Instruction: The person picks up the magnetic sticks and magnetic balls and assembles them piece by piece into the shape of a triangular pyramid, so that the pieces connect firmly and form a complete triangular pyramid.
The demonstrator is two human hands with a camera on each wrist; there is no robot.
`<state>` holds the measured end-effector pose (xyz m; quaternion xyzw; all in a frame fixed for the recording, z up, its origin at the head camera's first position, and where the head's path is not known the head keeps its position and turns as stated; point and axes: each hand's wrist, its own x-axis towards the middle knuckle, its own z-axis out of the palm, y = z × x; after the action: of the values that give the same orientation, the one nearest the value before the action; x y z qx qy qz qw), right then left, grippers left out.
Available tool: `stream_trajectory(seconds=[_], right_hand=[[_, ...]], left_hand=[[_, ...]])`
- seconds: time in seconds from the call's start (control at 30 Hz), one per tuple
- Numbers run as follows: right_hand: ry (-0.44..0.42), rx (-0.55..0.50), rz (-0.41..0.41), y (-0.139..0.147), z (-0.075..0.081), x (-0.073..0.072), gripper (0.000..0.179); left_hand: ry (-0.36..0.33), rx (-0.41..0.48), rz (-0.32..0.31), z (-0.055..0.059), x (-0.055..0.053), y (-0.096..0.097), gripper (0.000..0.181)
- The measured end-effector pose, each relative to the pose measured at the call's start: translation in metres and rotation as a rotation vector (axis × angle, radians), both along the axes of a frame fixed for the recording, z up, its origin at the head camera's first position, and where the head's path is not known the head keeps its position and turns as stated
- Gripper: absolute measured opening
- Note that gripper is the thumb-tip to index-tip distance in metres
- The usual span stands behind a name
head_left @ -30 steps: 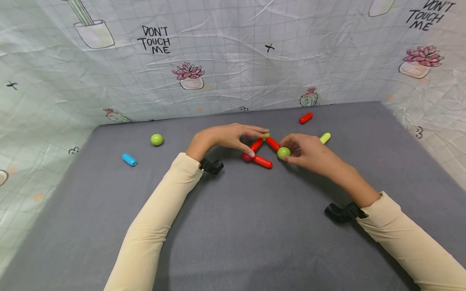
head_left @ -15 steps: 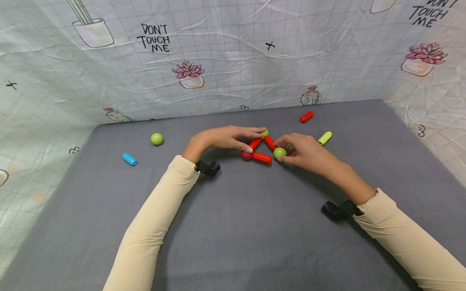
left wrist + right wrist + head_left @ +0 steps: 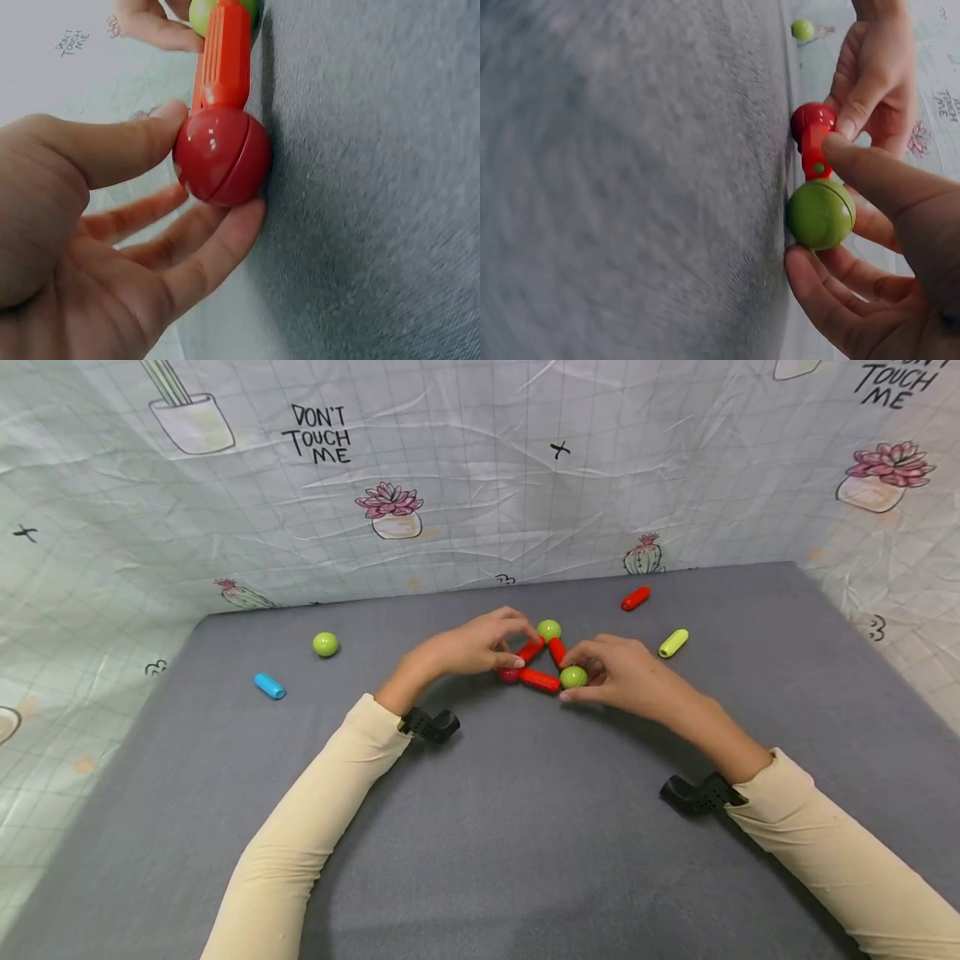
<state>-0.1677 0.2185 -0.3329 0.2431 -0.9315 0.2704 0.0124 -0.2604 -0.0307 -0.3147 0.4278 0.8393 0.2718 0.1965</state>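
Note:
Three red rods and three balls lie in a small triangle on the grey cloth in the head view. My left hand (image 3: 471, 645) holds the red ball (image 3: 221, 157) at the left corner between thumb and fingers. At the right corner, my right hand (image 3: 626, 675) grips a green ball (image 3: 821, 216), thumb on one side and fingertips underneath. The front red rod (image 3: 540, 681) runs from the red ball to this green ball. Two more, the left rod (image 3: 532, 650) and the right rod (image 3: 557, 652), slant up to the back green ball (image 3: 549, 629).
A loose red rod (image 3: 636, 599) and a yellow-green rod (image 3: 673, 643) lie to the back right. Off to the left are another green ball (image 3: 326, 644) and a blue rod (image 3: 270, 686). A printed sheet (image 3: 480, 477) hangs behind the table.
The right hand has brought its green ball leftward, up to the front rod's end. My left fingers have drawn back from the back green ball, which now shows fully.

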Motion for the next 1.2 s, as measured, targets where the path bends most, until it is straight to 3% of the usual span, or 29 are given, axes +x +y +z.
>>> stream_trajectory(seconds=[0.3,0.6,0.7,0.9,1.2], right_hand=[[0.047,0.018,-0.071,-0.008,0.0,0.0,0.028],[0.0,0.011,-0.048,-0.006,0.003,-0.001,0.029],[-0.035,0.003,-0.023,-0.003,0.004,-0.002,0.029],[-0.086,-0.002,-0.015,-0.003,0.006,-0.003,0.03],[-0.092,-0.004,-0.038,-0.002,0.009,-0.005,0.032]], left_hand=[[0.097,-0.041,0.059,0.0,0.006,0.005,0.015],[0.024,-0.026,0.1,-0.004,0.007,0.001,0.031],[0.013,-0.007,0.145,-0.003,0.006,0.001,0.037],[0.051,-0.005,0.26,-0.003,0.007,-0.002,0.027],[0.131,0.038,0.3,-0.005,0.012,-0.002,0.023]])
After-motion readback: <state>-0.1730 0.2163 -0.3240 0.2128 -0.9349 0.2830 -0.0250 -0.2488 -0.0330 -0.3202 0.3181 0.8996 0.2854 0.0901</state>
